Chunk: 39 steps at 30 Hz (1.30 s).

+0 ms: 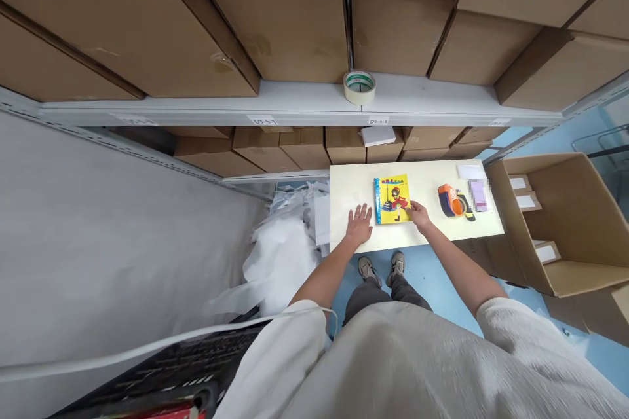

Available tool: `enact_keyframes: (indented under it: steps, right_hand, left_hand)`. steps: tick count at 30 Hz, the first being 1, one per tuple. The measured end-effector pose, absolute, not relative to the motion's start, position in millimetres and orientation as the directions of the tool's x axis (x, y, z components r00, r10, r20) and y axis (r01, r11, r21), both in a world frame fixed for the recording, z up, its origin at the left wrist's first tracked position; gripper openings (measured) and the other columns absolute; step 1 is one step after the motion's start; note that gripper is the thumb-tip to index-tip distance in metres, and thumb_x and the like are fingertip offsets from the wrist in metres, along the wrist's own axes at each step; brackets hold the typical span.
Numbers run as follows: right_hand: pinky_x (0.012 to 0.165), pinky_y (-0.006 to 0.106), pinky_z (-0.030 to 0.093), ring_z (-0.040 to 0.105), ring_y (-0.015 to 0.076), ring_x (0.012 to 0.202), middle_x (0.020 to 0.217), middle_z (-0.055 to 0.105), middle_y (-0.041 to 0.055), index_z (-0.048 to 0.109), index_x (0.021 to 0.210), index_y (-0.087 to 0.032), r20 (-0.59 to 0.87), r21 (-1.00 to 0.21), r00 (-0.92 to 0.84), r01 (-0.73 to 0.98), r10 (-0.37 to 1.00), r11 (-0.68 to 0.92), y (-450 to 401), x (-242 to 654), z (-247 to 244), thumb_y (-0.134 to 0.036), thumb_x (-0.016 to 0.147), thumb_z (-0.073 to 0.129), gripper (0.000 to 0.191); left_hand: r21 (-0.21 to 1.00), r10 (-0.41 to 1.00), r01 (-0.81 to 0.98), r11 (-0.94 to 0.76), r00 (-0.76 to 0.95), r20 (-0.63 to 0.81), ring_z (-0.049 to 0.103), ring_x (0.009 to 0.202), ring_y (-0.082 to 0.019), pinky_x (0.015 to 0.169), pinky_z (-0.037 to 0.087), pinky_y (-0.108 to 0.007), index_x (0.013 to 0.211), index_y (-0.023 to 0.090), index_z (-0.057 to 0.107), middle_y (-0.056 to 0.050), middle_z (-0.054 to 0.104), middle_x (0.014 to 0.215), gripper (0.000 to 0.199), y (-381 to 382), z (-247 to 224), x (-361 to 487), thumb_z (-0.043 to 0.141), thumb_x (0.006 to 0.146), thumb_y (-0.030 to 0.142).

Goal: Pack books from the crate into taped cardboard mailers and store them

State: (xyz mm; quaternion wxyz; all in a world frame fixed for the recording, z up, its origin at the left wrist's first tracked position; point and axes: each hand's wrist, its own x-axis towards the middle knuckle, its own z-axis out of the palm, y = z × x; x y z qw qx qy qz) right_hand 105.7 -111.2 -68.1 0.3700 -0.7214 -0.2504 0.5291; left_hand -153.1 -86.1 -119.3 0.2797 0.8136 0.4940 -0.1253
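Observation:
A yellow picture book [392,199] with a blue spine and a figure in red on its cover lies on the cream table [422,177]. My left hand [360,223] rests flat on the tabletop just left of the book, fingers spread, holding nothing. At the book's lower right edge, my right hand [419,215] has its thumb and fingers closed on the cover's side. Farther right on the table are an orange and dark blue tape dispenser [451,201] and a purple item [478,195], blurred out in the picture.
Shelves of cardboard boxes [285,26] stand ahead, with a tape roll [359,87] on the shelf edge. An open carton [570,209] is at the right. White plastic wrapping [282,262] piles up left of the table. A white cable [162,342] crosses at lower left.

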Motion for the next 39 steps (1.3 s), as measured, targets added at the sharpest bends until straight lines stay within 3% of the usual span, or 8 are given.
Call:
enact_keyframes:
  steps: [6, 11, 15, 19, 26, 32, 37, 39]
  right_hand:
    - [0.085, 0.038, 0.067, 0.080, 0.0272, 0.100, 0.110, 0.082, 0.0115, 0.070, 0.120, -0.018, -0.634, -0.746, 0.318, -0.011, 0.705, -0.666, -132.1, 100.2, -94.4, -0.034, 0.085, 0.078, 0.039]
    - [0.087, 0.036, 0.065, 0.078, 0.0248, 0.105, 0.120, 0.081, 0.0062, 0.071, 0.132, -0.022, -0.586, -0.706, 0.313, 0.254, 0.747, -0.661, -133.8, 106.9, -109.6, -0.028, 0.092, 0.062, 0.041]
    - [0.091, 0.033, 0.061, 0.075, 0.0259, 0.105, 0.120, 0.080, 0.0058, 0.074, 0.132, -0.024, -0.535, -0.656, 0.270, 0.463, 0.800, -0.595, -130.5, 108.7, -113.9, -0.023, 0.091, 0.060, 0.043]
    - [0.103, 0.034, 0.055, 0.070, 0.0291, 0.117, 0.128, 0.073, 0.0129, 0.076, 0.129, -0.019, -0.474, -0.558, 0.321, 0.610, 0.820, -0.562, -129.3, 108.9, -117.1, -0.023, 0.089, 0.059, 0.044]
    - [0.115, 0.051, 0.045, 0.054, 0.0380, 0.139, 0.150, 0.054, 0.0211, 0.061, 0.146, -0.018, -0.451, -0.374, 0.562, 0.587, 0.694, -0.718, -121.4, 123.0, -119.2, -0.029, 0.090, 0.062, 0.057]
    - [0.112, 0.055, 0.043, 0.054, 0.0394, 0.135, 0.141, 0.057, 0.0207, 0.063, 0.123, -0.022, -0.501, -0.349, 0.651, 0.451, 0.570, -0.821, -108.2, 125.8, -121.6, -0.035, 0.083, 0.075, 0.044]
    - [0.108, 0.057, 0.041, 0.063, 0.0337, 0.116, 0.106, 0.070, 0.0095, 0.060, 0.114, -0.025, -0.539, -0.367, 0.622, 0.434, 0.568, -0.823, -105.2, 125.8, -118.2, -0.031, 0.086, 0.069, 0.030]
    - [0.107, 0.055, 0.041, 0.063, 0.0326, 0.115, 0.104, 0.069, 0.0085, 0.062, 0.111, -0.025, -0.519, -0.366, 0.584, 0.508, 0.625, -0.779, -106.2, 124.9, -115.0, -0.030, 0.090, 0.064, 0.022]
  left_hand:
    - [0.406, 0.801, 0.856, -0.320, 0.473, -0.367, 0.031, 0.165, -0.031, 0.135, 0.025, -0.046, 0.176, 0.019, 0.021, -0.015, 0.031, 0.180, 0.072, -100.2, -119.3, -134.3, 0.039, 0.107, 0.030]
    - [0.432, 0.819, 0.850, -0.302, 0.463, -0.339, 0.036, 0.162, -0.036, 0.128, 0.038, -0.047, 0.173, 0.017, 0.027, -0.018, 0.026, 0.181, 0.077, -110.3, -127.4, -122.2, 0.053, 0.103, 0.034]
    - [0.428, 0.820, 0.844, -0.322, 0.475, -0.320, 0.037, 0.161, -0.038, 0.126, 0.042, -0.047, 0.173, 0.022, 0.029, -0.015, 0.019, 0.184, 0.082, -112.0, -128.8, -121.8, 0.061, 0.098, 0.031]
    - [0.407, 0.793, 0.847, -0.342, 0.493, -0.359, 0.035, 0.161, -0.039, 0.126, 0.040, -0.050, 0.173, 0.026, 0.030, -0.011, 0.016, 0.185, 0.082, -111.1, -126.9, -123.0, 0.062, 0.097, 0.030]
    - [0.407, 0.770, 0.847, -0.341, 0.500, -0.395, 0.030, 0.164, -0.038, 0.128, 0.036, -0.049, 0.172, 0.026, 0.029, -0.013, 0.012, 0.185, 0.083, -110.0, -128.3, -123.2, 0.064, 0.097, 0.031]
    - [0.407, 0.763, 0.850, -0.335, 0.498, -0.412, 0.028, 0.164, -0.041, 0.130, 0.032, -0.049, 0.173, 0.023, 0.024, -0.016, 0.008, 0.185, 0.098, -110.5, -131.9, -121.5, 0.075, 0.092, 0.046]
    - [0.374, 0.757, 0.848, -0.374, 0.513, -0.406, 0.028, 0.164, -0.039, 0.130, 0.032, -0.045, 0.174, 0.022, 0.023, -0.017, 0.009, 0.185, 0.103, -111.1, -131.4, -123.6, 0.078, 0.087, 0.034]
    - [0.354, 0.755, 0.849, -0.394, 0.518, -0.402, 0.030, 0.163, -0.039, 0.128, 0.034, -0.047, 0.174, 0.024, 0.025, -0.017, 0.010, 0.185, 0.099, -111.9, -128.7, -124.0, 0.074, 0.088, 0.030]
